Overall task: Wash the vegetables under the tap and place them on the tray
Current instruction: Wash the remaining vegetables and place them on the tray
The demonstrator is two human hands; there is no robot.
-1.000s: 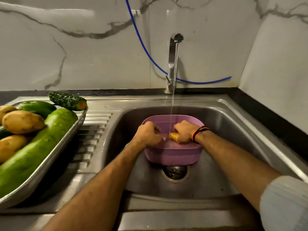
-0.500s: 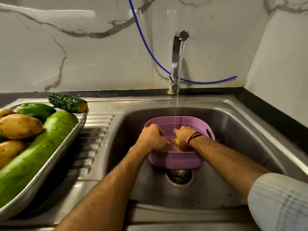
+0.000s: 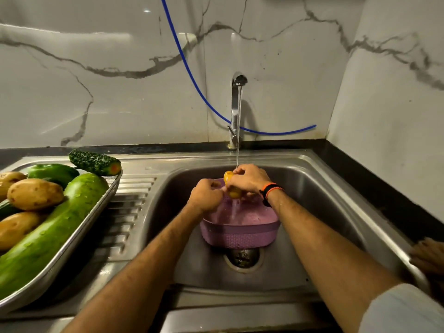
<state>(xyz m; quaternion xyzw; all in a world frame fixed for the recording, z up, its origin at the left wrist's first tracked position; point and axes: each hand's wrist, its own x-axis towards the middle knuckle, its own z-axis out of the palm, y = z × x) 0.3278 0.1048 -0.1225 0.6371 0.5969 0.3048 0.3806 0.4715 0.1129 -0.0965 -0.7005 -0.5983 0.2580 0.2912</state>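
Rinsing under the tap [image 3: 236, 109], a small yellow vegetable [image 3: 228, 177] sits wet in the right hand [image 3: 249, 179], fingers curled round it, just over the purple basket [image 3: 240, 231] in the middle of the sink [image 3: 312, 188]. The left hand [image 3: 206, 195] is curled close beside it (whether it touches, I cannot tell). It looks slippery; a loose grip could drop it into the basket. The tray [image 3: 72, 239] at the sink's left edge is already heaped, so one more may roll off.
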